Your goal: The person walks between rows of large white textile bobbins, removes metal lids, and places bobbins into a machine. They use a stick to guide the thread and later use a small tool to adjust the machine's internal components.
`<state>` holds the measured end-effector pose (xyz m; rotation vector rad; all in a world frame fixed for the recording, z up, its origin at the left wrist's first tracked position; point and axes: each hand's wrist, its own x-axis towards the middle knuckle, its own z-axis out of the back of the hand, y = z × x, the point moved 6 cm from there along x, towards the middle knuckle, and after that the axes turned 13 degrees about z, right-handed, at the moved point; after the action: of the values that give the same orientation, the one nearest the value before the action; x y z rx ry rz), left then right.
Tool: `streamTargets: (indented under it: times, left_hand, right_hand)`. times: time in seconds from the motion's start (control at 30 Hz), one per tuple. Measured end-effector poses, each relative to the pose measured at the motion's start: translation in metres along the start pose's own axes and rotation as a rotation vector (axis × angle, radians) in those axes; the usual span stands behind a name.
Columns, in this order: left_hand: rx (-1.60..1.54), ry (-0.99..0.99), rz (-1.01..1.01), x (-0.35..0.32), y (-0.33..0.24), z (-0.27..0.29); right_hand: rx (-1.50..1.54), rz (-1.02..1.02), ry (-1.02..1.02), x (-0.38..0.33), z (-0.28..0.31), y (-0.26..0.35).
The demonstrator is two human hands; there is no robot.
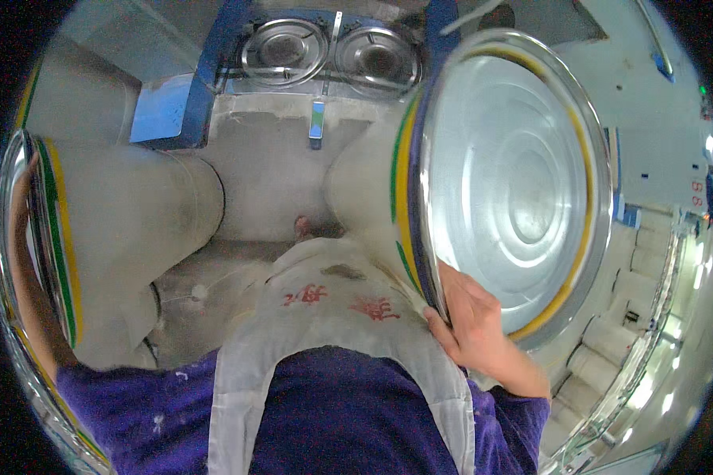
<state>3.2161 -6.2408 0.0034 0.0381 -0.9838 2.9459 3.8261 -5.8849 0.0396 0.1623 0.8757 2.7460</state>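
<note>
A tall white sliver can (408, 190) with a shiny metal rim and green, yellow and dark bands leans at my right. Its mouth shows a silvery ridged round plate (523, 174) inside. My right hand (474, 317) grips its near rim, fingers inside and thumb outside. At my left a similar white sliver can (135, 206) with green and yellow bands is tilted with its rim toward the left edge. My left hand (27, 178) is closed over that rim, though its fingers are partly hidden. No sliver shows inside the right can.
Ahead stands a machine with two round metal plates (285, 51) and blue posts (206, 87). Another white can (87, 95) is at the far left. Several white cans (610, 332) line the right side. A foot (303, 226) shows on the grey floor (261, 182) beyond my apron.
</note>
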Motion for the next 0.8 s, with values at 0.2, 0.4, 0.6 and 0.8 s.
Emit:
streamTargets:
  times: [0.2,0.4,0.6,0.8]
  left_hand:
    - [0.061,0.036,0.065,0.027,0.021,0.001]
    - [0.095,0.338,0.062,-0.035,-0.043,-0.052]
    - [0.033,0.293,0.115,-0.229,-0.032,-0.034]
    - [0.264,0.419,0.062,-0.357,-0.067,-0.041]
  right_hand:
    - [-0.338,0.208,0.050,0.086,0.029,-0.054]
    - [-0.457,0.014,-0.019,0.152,0.124,-0.218]
    - [-0.962,-0.148,-0.111,0.262,0.212,-0.350]
    - [-1.014,-0.263,-0.074,0.366,0.263,-0.431]
